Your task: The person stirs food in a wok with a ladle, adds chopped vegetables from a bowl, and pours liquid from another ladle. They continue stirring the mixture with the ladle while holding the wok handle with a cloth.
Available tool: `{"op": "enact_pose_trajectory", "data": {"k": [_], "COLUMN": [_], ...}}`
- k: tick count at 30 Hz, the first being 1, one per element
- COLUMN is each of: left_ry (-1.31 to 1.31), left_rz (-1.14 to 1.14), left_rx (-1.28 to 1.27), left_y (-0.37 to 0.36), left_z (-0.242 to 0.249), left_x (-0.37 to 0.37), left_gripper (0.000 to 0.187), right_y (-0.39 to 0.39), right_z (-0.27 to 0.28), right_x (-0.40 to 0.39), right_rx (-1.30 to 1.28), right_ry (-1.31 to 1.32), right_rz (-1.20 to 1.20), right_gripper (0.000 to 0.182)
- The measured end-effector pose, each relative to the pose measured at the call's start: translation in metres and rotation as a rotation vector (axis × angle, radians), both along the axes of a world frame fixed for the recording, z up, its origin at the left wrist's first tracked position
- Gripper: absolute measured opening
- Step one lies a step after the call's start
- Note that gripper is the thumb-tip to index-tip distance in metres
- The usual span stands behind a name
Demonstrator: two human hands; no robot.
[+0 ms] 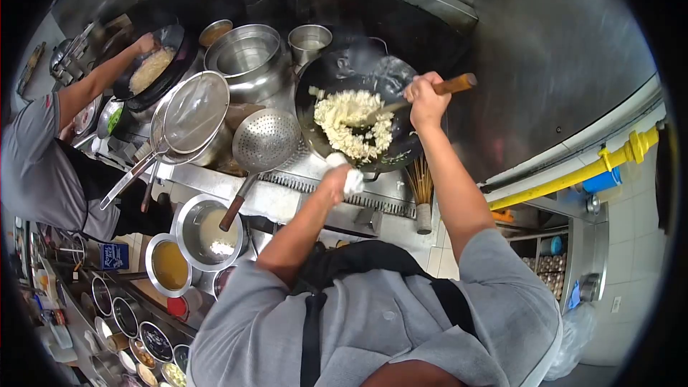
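My right hand is wrapped around the wooden-handled wok spatula, whose head is partly buried in the food. Pale, crumbly food, looking like rice with egg, lies in the black wok on the stove. At the wok's near rim, my left hand grips a folded white cloth. The cloth touches the rim; whether a wok handle lies under it is hidden. Light steam rises at the wok's far side.
To the left are a perforated skimmer, a mesh strainer and metal pots. A co-worker handles another wok. Below stand bowls of yellow liquid and pale liquid. A bamboo brush leans near the wok.
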State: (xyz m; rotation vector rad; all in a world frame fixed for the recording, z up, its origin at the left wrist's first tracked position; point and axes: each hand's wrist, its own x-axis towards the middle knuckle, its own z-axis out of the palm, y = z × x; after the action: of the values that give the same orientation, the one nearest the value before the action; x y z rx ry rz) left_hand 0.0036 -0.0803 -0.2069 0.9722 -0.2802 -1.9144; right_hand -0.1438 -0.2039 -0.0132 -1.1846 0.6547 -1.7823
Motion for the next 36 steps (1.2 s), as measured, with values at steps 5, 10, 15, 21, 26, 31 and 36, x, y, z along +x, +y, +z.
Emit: {"op": "enact_pose_trajectory", "data": {"k": [5,10,15,21,26,31,36], "left_ry": [-0.674,0.167,0.084,0.270,0.356,0.234,0.193], "left_rz": [0.138,-0.090,-0.037,-0.073,0.023,-0.051,-0.087], "left_rx": [-0.056,0.092,0.068,0.128,0.152,0.178,0.214], "left_y": [0.065,-0.024,-0.055,-0.022,-0.025,-0.029,-0.034], "left_z": [0.045,0.028,-0.007,0.043,0.011,0.014,0.014], "left_x": [-0.007,0.005,0.000,0.031,0.020,0.018,0.016], "left_gripper": [0.023,0.025,0.020,0.023,0.033,0.025,0.025], "right_y": [-0.029,-0.024,-0.058,-0.076,-0.084,-0.083,-0.111], "right_z": [0.125,0.190,0.091,0.081,0.006,0.074,0.049], "right_x": [-0.021,-0.035,-0.004,0.035,0.033,0.038,0.041], "right_rx": [-0.131,-0.239,-0.157,0.128,0.125,0.057,0.196], "right_ry": [-0.073,-0.040,-0.060,0.132,0.037,0.046,0.190], "right_rz": [-0.020,0.038,-0.016,0.097,0.145,0.187,0.118], "right_gripper": [0.016,0.019,0.027,0.022,0.019,0.020,0.018]}}
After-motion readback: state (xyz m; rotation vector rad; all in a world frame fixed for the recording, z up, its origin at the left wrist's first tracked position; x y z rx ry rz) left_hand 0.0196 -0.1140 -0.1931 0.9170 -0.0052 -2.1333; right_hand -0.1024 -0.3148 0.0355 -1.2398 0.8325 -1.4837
